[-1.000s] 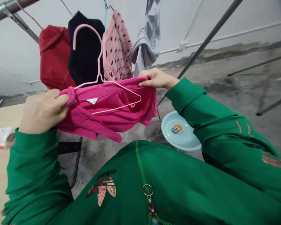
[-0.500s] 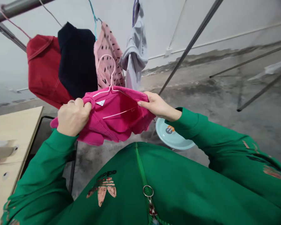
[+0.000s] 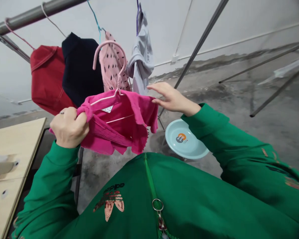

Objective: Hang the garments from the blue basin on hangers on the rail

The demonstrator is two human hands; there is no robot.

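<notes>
A bright pink shirt (image 3: 142,109) hangs on a pale pink hanger (image 3: 122,68), whose hook stands up above the collar. My left hand (image 3: 70,127) is closed in a fist around the shirt's left shoulder, bunching the cloth. At the other shoulder, my right hand (image 3: 170,98) is open, thumb and fingers apart, its thumb tip close to the fabric. Whether the thumb still touches the cloth I cannot tell. A white label shows inside the neck, and the hanger's lower bar crosses the inside of the shirt.
Red (image 3: 47,76), navy (image 3: 82,63), pink-patterned (image 3: 112,66) and grey (image 3: 142,49) garments hang from a metal rail (image 3: 30,18) ahead. A light blue basin (image 3: 174,146) stands below on the right. At left is a wooden table (image 3: 12,139); slanting metal poles (image 3: 201,39) rise on the right.
My right hand has let go of the shirt's shoulder and opened, and that side of the cloth has dropped. My left hand keeps its hold, shifted slightly left and down.
</notes>
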